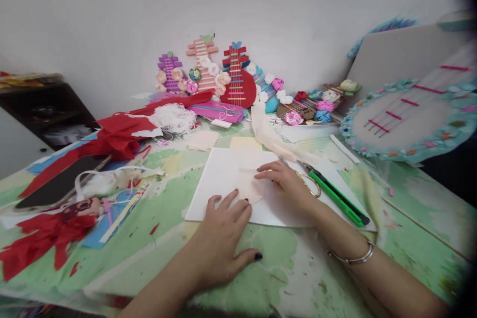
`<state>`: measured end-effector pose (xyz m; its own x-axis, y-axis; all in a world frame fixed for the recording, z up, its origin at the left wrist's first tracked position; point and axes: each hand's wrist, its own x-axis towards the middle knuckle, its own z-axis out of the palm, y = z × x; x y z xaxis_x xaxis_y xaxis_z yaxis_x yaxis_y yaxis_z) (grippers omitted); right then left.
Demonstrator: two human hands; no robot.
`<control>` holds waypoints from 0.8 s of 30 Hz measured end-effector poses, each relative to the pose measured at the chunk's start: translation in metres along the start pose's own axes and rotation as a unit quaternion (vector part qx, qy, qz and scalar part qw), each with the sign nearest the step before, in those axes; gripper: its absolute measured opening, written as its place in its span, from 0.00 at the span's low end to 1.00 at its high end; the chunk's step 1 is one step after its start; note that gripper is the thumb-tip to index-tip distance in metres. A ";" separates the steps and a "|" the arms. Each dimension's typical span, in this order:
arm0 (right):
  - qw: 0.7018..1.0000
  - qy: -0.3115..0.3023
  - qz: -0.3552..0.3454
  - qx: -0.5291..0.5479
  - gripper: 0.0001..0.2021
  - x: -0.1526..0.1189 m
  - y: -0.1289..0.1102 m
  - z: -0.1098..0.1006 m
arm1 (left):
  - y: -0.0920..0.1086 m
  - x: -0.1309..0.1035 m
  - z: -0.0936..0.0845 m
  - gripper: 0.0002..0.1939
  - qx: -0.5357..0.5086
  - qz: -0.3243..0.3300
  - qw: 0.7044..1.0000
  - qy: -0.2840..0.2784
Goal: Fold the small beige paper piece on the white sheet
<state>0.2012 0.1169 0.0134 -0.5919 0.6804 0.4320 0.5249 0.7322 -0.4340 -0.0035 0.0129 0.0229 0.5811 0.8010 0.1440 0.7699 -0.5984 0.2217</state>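
Note:
A small cream piece of paper (249, 190) lies on a white board (210, 189) in front of me. My left hand (225, 238) is spread flat, its fingertips resting at the paper's lower left edge and its thumb out over the tablecloth. My right hand (288, 186) hovers low at the paper's right side, fingers stretched out and slightly bent. Whether its fingertips touch the paper I cannot tell. Close by the right hand are gold-handled scissors (315, 190), partly hidden, and a green utility knife (337, 196). Neither hand grips anything.
Several decorated paper lutes (238, 87) lean against the back wall. A large lute-shaped piece (410, 114) stands at right. On the left are red crepe paper (119, 134), a phone (63, 181) and white thread (173, 118). A thin stick (425, 226) lies at right.

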 end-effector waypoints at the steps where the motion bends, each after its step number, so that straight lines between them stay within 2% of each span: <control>1: 1.000 -0.010 -0.012 -0.015 0.28 -0.001 0.005 0.000 | -0.002 0.000 -0.001 0.29 -0.002 0.004 1.000 0.000; 4: 0.998 -0.031 -0.030 -0.056 0.28 -0.002 0.015 -0.002 | -0.010 -0.002 -0.007 0.25 -0.013 0.029 0.999 -0.005; 9: 0.996 -0.043 -0.018 -0.071 0.22 0.001 0.012 -0.005 | -0.038 0.002 -0.022 0.14 -0.041 0.086 0.995 -0.019; 12: 0.997 -0.036 0.001 -0.066 0.15 0.003 0.008 -0.005 | -0.059 0.012 -0.026 0.09 -0.062 0.100 0.993 -0.030; 17: 0.999 -0.027 0.003 -0.047 0.11 0.006 -0.002 -0.006 | -0.085 0.038 -0.027 0.10 -0.024 0.097 0.995 -0.004; 21: 0.995 -0.006 0.098 0.024 0.10 0.005 -0.014 -0.006 | -0.084 0.055 -0.022 0.13 0.053 0.077 0.992 0.079; 24: 0.977 -0.012 0.162 0.136 0.10 0.003 -0.021 -0.006 | -0.069 0.061 -0.013 0.16 0.063 0.108 0.984 0.126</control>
<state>0.1915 0.1038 0.0287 -0.4379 0.8716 0.2202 0.5064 0.4415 -0.7407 -0.0249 0.1036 0.0292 0.6635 0.6244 0.4122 0.6711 -0.7402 0.0411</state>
